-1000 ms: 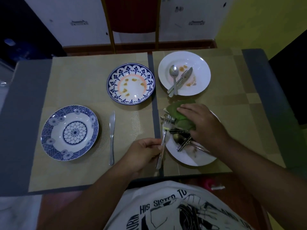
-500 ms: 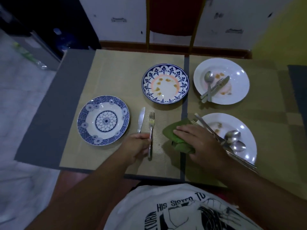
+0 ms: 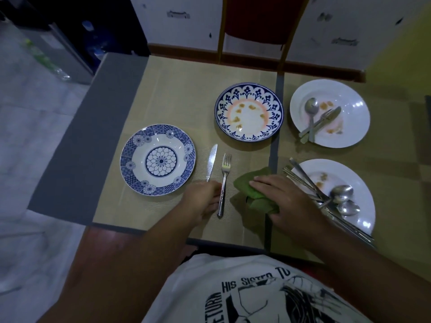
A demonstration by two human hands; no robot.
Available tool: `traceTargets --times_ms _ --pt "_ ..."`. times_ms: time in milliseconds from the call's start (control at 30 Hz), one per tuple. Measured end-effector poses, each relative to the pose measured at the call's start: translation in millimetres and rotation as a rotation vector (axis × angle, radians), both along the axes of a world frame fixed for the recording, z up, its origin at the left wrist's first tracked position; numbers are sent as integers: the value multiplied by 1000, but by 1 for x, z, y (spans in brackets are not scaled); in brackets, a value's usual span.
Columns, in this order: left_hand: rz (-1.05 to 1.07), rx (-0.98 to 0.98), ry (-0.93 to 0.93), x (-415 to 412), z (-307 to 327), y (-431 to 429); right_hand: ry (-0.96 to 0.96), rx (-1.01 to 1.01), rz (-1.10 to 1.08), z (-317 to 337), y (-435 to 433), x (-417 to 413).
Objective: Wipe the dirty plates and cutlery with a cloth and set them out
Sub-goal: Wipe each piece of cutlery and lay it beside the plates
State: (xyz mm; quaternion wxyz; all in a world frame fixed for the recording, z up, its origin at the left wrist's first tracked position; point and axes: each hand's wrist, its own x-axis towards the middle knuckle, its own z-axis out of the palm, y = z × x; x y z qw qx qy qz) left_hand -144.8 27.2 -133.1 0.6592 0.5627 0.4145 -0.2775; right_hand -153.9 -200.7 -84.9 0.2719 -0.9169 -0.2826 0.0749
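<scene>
**A:** What is the left hand (image 3: pixel 205 201) doing?

**B:** Its fingers bend against the handle of the slim steel fork (image 3: pixel 225 183). I cannot tell whether they pinch it or merely touch it. The fork lies on the tan woven placemat (image 3: pixel 175 89). A steel table knife (image 3: pixel 211 162) is at its 9 o'clock, with the clean blue-and-white floral plate (image 3: pixel 130 159) beyond.

**A:** And the right hand (image 3: pixel 286 201)?

**B:** It lies flat with fingers straight, pressing the crumpled green cloth (image 3: pixel 254 190) at the fork's 3 o'clock.

**A:** Which step is this?

**B:** Setting out a wiped fork, I'd judge. The next move calls for lifting another piece of loose steel cutlery (image 3: pixel 341 193) off the round white plate (image 3: pixel 363 183) at the cloth's 3 o'clock. The smeared blue-patterned plate (image 3: pixel 219 110) at 12 is unwiped.
</scene>
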Motion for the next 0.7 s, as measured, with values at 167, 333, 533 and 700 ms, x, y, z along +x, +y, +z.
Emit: traceTargets --times_ms 167,333,533,700 --pt "64 -78 32 -3 11 3 -7 -4 -17 0 3 0" --pt "40 -119 44 -3 19 5 -26 -6 -22 -1 5 1" --pt "31 -121 31 -1 20 12 -45 4 -37 1 8 -2" --pt "62 -195 36 -2 28 4 -71 21 -78 6 1 -5"
